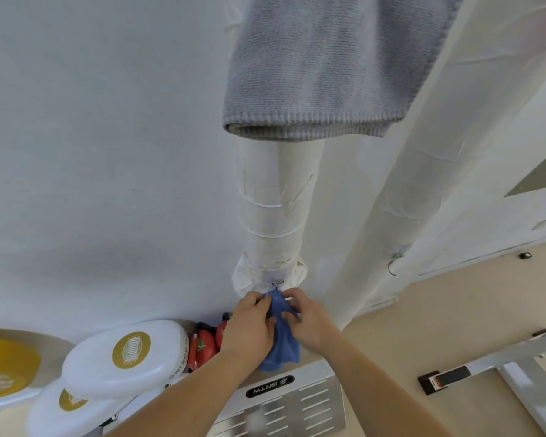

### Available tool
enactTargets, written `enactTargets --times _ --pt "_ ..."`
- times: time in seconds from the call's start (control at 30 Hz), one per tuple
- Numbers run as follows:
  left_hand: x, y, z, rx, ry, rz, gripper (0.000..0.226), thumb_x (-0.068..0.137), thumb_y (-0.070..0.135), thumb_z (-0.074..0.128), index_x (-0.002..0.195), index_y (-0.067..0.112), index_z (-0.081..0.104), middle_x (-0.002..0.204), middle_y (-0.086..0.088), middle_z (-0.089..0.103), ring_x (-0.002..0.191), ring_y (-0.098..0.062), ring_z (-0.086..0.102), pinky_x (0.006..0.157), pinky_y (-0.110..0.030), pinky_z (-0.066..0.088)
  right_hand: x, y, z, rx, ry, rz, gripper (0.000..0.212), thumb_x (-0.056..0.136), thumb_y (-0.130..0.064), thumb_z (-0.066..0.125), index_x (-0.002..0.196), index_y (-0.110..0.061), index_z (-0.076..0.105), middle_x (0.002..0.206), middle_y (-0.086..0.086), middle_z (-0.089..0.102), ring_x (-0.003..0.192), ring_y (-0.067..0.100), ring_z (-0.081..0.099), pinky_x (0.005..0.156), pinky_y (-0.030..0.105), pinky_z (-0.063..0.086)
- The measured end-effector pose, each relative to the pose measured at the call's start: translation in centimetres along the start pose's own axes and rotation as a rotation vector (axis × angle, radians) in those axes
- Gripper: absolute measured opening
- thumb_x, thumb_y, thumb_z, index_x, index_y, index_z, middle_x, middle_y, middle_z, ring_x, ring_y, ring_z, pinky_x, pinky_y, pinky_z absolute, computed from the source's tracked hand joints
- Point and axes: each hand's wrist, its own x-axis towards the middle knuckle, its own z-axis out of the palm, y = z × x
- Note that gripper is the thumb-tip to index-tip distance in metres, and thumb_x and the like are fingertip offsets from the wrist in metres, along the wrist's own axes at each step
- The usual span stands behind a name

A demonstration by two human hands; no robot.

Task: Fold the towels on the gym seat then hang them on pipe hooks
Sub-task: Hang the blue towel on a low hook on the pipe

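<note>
A small blue towel point(281, 342) hangs low on a white wrapped pipe point(275, 216), its top bunched just under a small metal hook point(277, 282). My left hand point(249, 323) pinches the towel's upper left edge. My right hand point(304, 320) pinches its upper right edge. A folded grey towel point(325, 67) hangs higher up on the same pipe, close to the camera. A second white pipe point(429, 171) runs to the right and carries a bare metal hook point(393, 266).
White boxing pads with gold logos point(123, 354) are stacked at lower left, with red kettlebells point(205, 342) behind them by the wall. A metal machine plate point(284, 405) lies below my arms. A white frame bar point(524, 386) crosses the beige floor at lower right.
</note>
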Motion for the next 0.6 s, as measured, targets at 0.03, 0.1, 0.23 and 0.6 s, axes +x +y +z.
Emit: enactTargets --times 0.03,0.1,0.23,0.6 --pt "0.1 0.0 0.2 -0.009 0.004 0.001 0.039 0.101 0.025 0.051 0.140 0.022 0.054 0.133 0.005 0.055 0.113 -0.012 0.057 0.098 -0.025 0.049 0.0 0.0 0.2 -0.024 0.004 -0.002 0.038 0.095 -0.026 0.053 0.130 -0.038 0.047 0.113 -0.005 0.074 0.103 0.021 0.070 0.090 0.039 0.056" --pt "0.1 0.0 0.4 -0.042 0.010 -0.014 0.036 0.102 0.024 0.051 0.137 0.024 0.056 0.129 0.007 0.062 0.109 -0.009 0.061 0.095 -0.018 0.048 0.0 -0.1 0.4 -0.090 0.015 -0.011 0.038 0.096 -0.029 0.052 0.132 -0.038 0.046 0.112 -0.003 0.074 0.099 0.023 0.070 0.088 0.042 0.057" --pt "0.5 -0.1 0.6 -0.062 0.045 -0.051 0.030 0.098 0.024 0.058 0.128 0.029 0.061 0.122 0.013 0.063 0.105 -0.007 0.062 0.090 -0.012 0.047 0.3 -0.5 0.2 -0.245 0.080 -0.045 0.038 0.097 -0.031 0.052 0.135 -0.037 0.050 0.119 -0.003 0.065 0.108 0.022 0.063 0.091 0.036 0.052" --pt "1.8 1.5 -0.4 0.080 0.062 -0.101 0.021 0.096 0.019 0.060 0.114 0.022 0.071 0.117 0.001 0.068 0.105 -0.019 0.064 0.085 -0.032 0.053 0.8 -1.0 0.2 -0.457 0.159 -0.082 0.030 0.098 -0.036 0.053 0.128 -0.037 0.055 0.118 -0.008 0.063 0.112 0.020 0.059 0.093 0.035 0.048"
